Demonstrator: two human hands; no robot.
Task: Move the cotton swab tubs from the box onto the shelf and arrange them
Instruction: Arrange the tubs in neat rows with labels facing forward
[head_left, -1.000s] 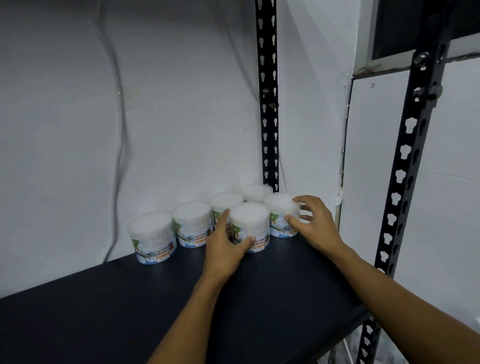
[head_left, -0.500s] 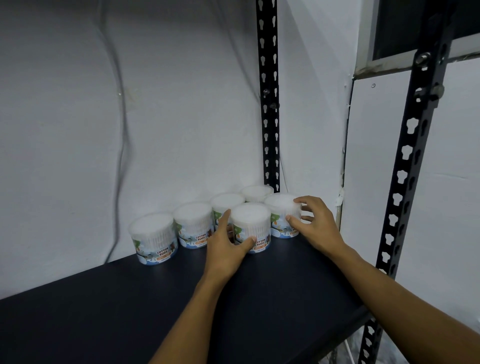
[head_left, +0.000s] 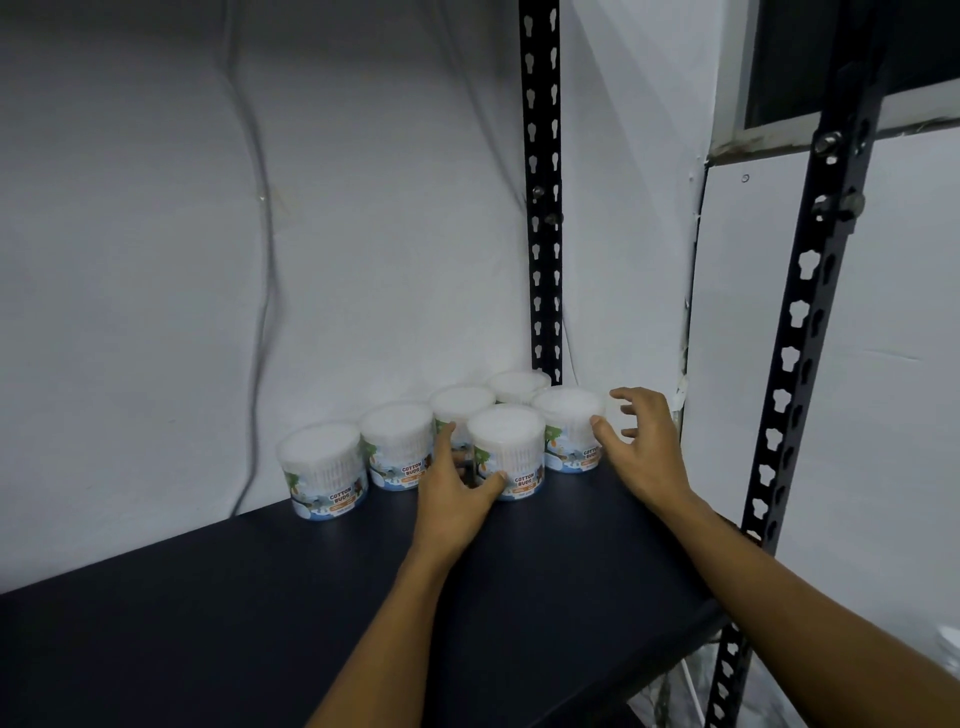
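Several white cotton swab tubs with "Cotton Buds" labels stand at the back right of the dark shelf (head_left: 311, 597). My left hand (head_left: 451, 491) grips the front middle tub (head_left: 506, 441), with the thumb low on its front and the index finger up its left side. My right hand (head_left: 647, 452) is beside the right tub (head_left: 566, 423). Its thumb touches the tub's right side and its fingers are spread just off it. More tubs stand in a row behind: left tub (head_left: 322, 465), second tub (head_left: 397, 441), third tub (head_left: 461, 408), corner tub (head_left: 517, 385). The box is out of view.
A black perforated upright (head_left: 543, 208) rises at the shelf's back corner and another upright (head_left: 800, 364) at the front right. White walls close the back and right side. A cable (head_left: 265, 312) hangs down the back wall. The shelf's left and front are bare dark board.
My right hand's fingers have lifted off the right tub's top and spread; only the thumb still touches it. My left hand stays on the front tub.
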